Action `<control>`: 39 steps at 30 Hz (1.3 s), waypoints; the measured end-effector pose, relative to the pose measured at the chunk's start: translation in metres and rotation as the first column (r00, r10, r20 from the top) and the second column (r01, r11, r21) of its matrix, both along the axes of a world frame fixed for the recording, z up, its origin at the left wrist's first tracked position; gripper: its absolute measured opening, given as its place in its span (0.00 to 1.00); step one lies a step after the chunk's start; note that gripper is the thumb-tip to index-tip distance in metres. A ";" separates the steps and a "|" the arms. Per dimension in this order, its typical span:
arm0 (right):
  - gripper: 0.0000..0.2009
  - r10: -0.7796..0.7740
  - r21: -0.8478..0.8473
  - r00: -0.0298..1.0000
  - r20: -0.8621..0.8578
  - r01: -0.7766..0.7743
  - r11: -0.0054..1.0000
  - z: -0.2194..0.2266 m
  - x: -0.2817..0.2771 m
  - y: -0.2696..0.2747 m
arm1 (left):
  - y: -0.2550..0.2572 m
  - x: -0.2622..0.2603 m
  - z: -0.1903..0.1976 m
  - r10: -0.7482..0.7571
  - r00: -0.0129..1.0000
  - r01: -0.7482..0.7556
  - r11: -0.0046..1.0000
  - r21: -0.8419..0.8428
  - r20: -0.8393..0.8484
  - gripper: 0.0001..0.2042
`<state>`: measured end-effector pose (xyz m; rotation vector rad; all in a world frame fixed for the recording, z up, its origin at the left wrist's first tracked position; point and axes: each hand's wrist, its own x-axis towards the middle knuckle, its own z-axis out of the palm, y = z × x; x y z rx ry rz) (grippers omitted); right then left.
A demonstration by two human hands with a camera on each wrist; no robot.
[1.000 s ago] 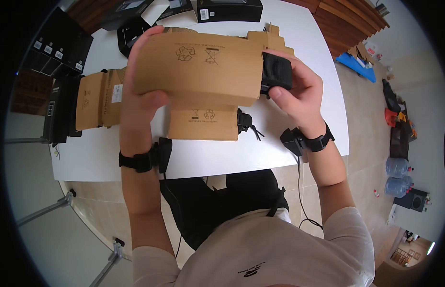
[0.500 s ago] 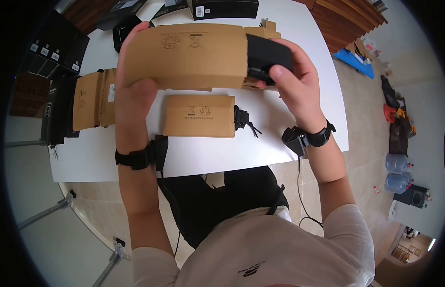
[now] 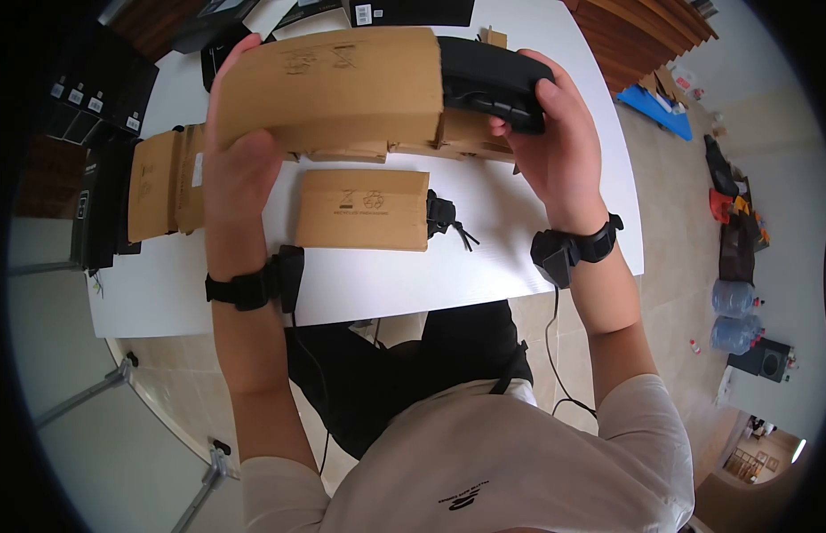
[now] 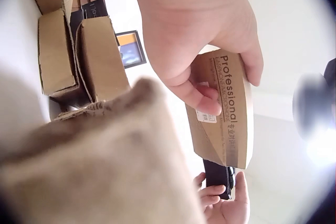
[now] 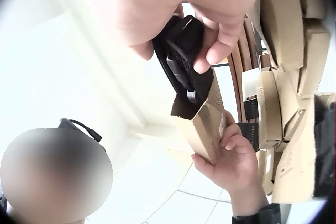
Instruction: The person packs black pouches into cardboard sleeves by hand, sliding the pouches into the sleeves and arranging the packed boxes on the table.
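Observation:
My left hand (image 3: 238, 173) grips the closed-off end of a long brown cardboard sleeve box (image 3: 328, 93), held up over the table. Its side reads "Professional" in the left wrist view. Out of the box's open right end sticks a smooth black item (image 3: 493, 82) with rounded edges and small fittings along one side. My right hand (image 3: 568, 147) pinches the outer end of that item between thumb and fingers. The item's inner end is hidden in the box. Below them on the table lies another cardboard box (image 3: 364, 210) with black straps (image 3: 444, 213) poking from its right end.
More brown boxes (image 3: 164, 182) stand at the left and behind the held box. Black boxes (image 3: 97, 84) are stacked at the far left, and another black box (image 3: 413, 12) lies at the back of the white table (image 3: 493, 266). Cables hang from both wrist cameras.
More of the black item now shows outside the box; its exposed length has grown steadily. The left hand and box have moved left and slightly farther back, while the right hand pulls the item rightward.

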<state>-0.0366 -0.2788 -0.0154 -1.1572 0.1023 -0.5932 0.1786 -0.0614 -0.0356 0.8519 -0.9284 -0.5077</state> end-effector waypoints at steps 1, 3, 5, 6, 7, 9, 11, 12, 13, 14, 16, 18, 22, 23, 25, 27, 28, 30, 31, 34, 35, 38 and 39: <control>0.19 -0.028 0.050 0.999 0.031 0.026 0.998 0.000 0.001 -0.003 | 0.001 0.001 0.001 0.021 1.000 -0.021 1.000 -0.008 -0.011 0.48; 0.19 -0.059 0.106 0.997 0.057 0.053 0.993 -0.001 0.002 -0.010 | 0.005 0.005 0.003 0.028 0.999 -0.029 1.000 -0.012 -0.024 0.47; 0.18 -0.081 0.187 0.993 0.084 0.064 0.980 -0.001 0.000 -0.015 | 0.009 0.006 0.003 0.038 0.998 -0.039 0.999 -0.015 -0.039 0.46; 0.22 -0.092 0.137 0.994 0.055 0.084 0.987 -0.002 -0.002 -0.015 | 0.010 0.007 0.003 0.044 0.998 -0.044 0.999 -0.009 -0.046 0.45; 0.22 -0.092 0.138 0.994 0.052 0.084 0.987 -0.003 -0.002 -0.014 | 0.011 0.007 0.002 0.050 0.997 -0.051 0.999 -0.005 -0.052 0.44; 0.22 -0.075 0.143 0.996 0.056 0.066 0.988 -0.003 -0.001 -0.015 | 0.012 0.005 0.004 0.048 0.997 -0.047 0.999 0.013 -0.064 0.45; 0.18 -0.071 0.183 0.994 0.086 0.054 0.982 0.000 0.001 -0.012 | 0.011 0.006 0.007 0.049 0.997 -0.048 0.999 0.024 -0.064 0.45; 0.20 -0.090 0.175 0.995 0.051 0.080 0.981 0.000 0.001 -0.010 | 0.009 0.006 0.006 0.048 0.996 -0.048 0.999 0.006 -0.076 0.45; 0.22 -0.110 0.166 0.994 0.014 0.107 0.980 0.000 0.002 -0.010 | 0.007 0.006 0.005 0.046 0.995 -0.047 0.999 -0.012 -0.088 0.45; 0.22 -0.109 0.164 0.994 0.018 0.104 0.981 0.000 0.002 -0.010 | 0.006 0.007 0.005 0.047 0.995 -0.049 0.999 -0.014 -0.085 0.45; 0.22 -0.090 0.162 0.996 0.021 0.085 0.983 -0.002 0.002 -0.011 | 0.003 0.005 0.004 0.028 0.997 -0.029 1.000 -0.008 -0.079 0.45; 0.22 -0.065 0.142 0.998 0.016 0.062 0.988 -0.002 0.001 -0.009 | 0.003 0.001 0.003 0.027 0.997 -0.027 1.000 0.003 -0.079 0.44; 0.21 0.071 -0.018 0.997 -0.038 -0.071 0.997 -0.006 0.001 -0.003 | -0.003 -0.008 0.009 0.229 0.963 -0.258 0.936 0.238 0.142 0.44; 0.21 0.069 -0.017 0.997 -0.039 -0.070 0.997 -0.006 0.001 0.002 | -0.002 -0.008 0.008 0.227 0.963 -0.256 0.937 0.239 0.141 0.44; 0.23 0.050 -0.080 0.996 -0.070 -0.056 0.995 -0.009 0.003 0.013 | -0.001 -0.008 0.004 0.099 0.951 -0.157 0.970 0.183 0.292 0.44; 0.24 0.049 -0.135 0.996 -0.071 -0.058 0.989 -0.013 0.003 0.013 | -0.003 0.000 0.000 0.087 0.943 -0.145 0.977 0.159 0.323 0.45; 0.24 0.114 -0.102 0.993 -0.007 -0.114 0.988 -0.014 0.003 0.012 | -0.003 0.001 -0.002 0.079 0.932 -0.134 0.982 0.135 0.353 0.46; 0.23 0.239 -0.125 0.966 0.101 -0.226 0.966 -0.015 0.002 0.008 | -0.001 -0.001 -0.003 0.006 0.989 -0.023 0.993 0.114 0.151 0.47; 0.23 0.242 -0.125 0.965 0.101 -0.229 0.965 -0.015 0.002 0.010 | 0.000 -0.001 -0.001 -0.077 0.996 0.080 0.995 0.064 -0.048 0.48; 0.24 0.126 -0.142 0.986 0.112 -0.109 0.984 -0.008 0.004 0.019 | -0.002 0.000 -0.002 -0.096 0.988 0.101 0.994 0.037 -0.122 0.48; 0.23 0.094 -0.104 0.988 0.122 -0.082 0.991 -0.006 0.004 0.021 | -0.002 -0.001 -0.003 -0.096 0.988 0.100 0.994 0.035 -0.117 0.48; 0.21 0.090 -0.071 0.982 0.167 -0.079 0.994 -0.015 0.005 0.012 | -0.004 -0.003 -0.003 -0.084 0.988 0.091 0.995 0.050 -0.129 0.48; 0.21 0.119 -0.073 0.973 0.200 -0.106 0.992 -0.017 0.005 0.010 | -0.004 -0.003 -0.002 -0.104 0.988 0.111 0.992 0.055 -0.110 0.48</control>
